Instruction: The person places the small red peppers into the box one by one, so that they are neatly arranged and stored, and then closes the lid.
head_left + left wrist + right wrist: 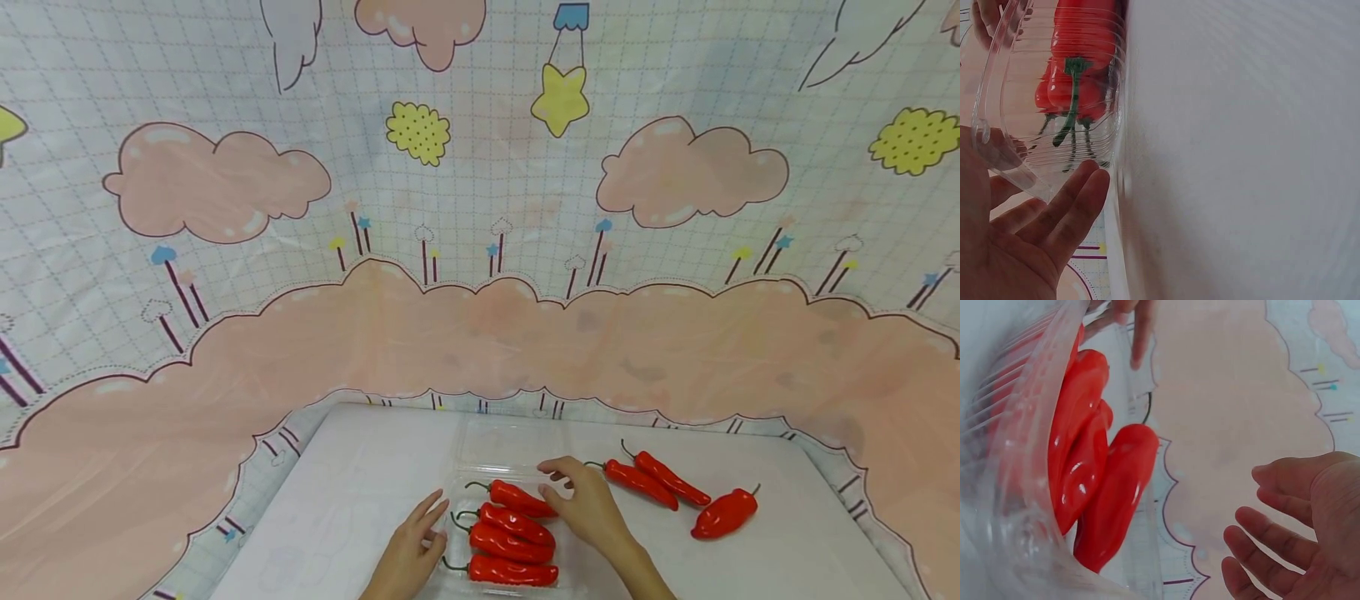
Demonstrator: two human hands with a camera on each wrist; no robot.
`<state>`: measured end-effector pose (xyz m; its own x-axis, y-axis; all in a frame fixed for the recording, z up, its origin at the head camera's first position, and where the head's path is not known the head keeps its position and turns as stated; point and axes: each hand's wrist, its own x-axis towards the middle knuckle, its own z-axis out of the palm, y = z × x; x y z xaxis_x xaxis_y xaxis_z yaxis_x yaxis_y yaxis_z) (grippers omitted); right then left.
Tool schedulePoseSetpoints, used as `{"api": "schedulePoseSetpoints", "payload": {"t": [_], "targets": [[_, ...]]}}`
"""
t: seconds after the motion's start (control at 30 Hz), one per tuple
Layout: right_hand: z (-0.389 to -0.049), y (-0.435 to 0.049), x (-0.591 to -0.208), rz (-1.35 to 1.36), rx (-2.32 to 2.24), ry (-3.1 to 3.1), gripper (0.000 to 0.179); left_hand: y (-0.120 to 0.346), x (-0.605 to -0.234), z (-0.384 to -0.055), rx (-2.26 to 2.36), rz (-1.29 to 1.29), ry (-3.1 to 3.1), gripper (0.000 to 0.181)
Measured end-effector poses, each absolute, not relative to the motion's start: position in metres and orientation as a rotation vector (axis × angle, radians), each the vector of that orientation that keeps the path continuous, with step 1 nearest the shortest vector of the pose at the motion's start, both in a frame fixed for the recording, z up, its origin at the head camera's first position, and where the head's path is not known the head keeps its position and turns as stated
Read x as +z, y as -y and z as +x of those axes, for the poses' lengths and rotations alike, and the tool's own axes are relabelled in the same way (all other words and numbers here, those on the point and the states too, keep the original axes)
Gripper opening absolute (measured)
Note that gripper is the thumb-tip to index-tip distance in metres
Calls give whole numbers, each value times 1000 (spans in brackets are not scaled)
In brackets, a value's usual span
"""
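Observation:
A clear plastic box [1013, 134] with a hinged lid [513, 443] lies opened on the table, lid side away from me. Several red peppers [513, 572] with green stems lie side by side in it, stems to the left. My left hand [411, 546] is at the box's left side, its fingers extended along the wall in the left wrist view. Over at the far right corner, my right hand [588, 504] hovers with loosely bent, spread fingers and nothing in them. Its fingertips overlap the tip of the farthest pepper [517, 498] in the head view.
To the right of the box, two slender red peppers [641, 483] lie together on the white table [780, 558]. A wider red pepper [724, 513] lies farther right. Behind the table hangs a patterned cloth [480, 342] with pink clouds, which also drops along both sides.

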<state>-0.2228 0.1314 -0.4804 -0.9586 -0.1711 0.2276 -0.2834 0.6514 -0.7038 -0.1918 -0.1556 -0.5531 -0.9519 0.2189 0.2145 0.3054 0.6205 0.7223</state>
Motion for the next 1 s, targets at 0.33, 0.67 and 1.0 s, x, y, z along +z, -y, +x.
{"api": "schedulePoseSetpoints", "payload": {"t": [0.33, 0.67, 1.0], "targets": [[-223, -136, -479, 337, 1222, 2703, 26, 156, -553, -193, -1237, -449, 2728, 44], [-224, -139, -478, 274, 1204, 2715, 26, 155, -553, -194, -1242, -466, 2714, 43], [-224, -145, -480, 247, 1230, 2708, 27, 156, -555, -194, -1238, -486, 2690, 43]]}}
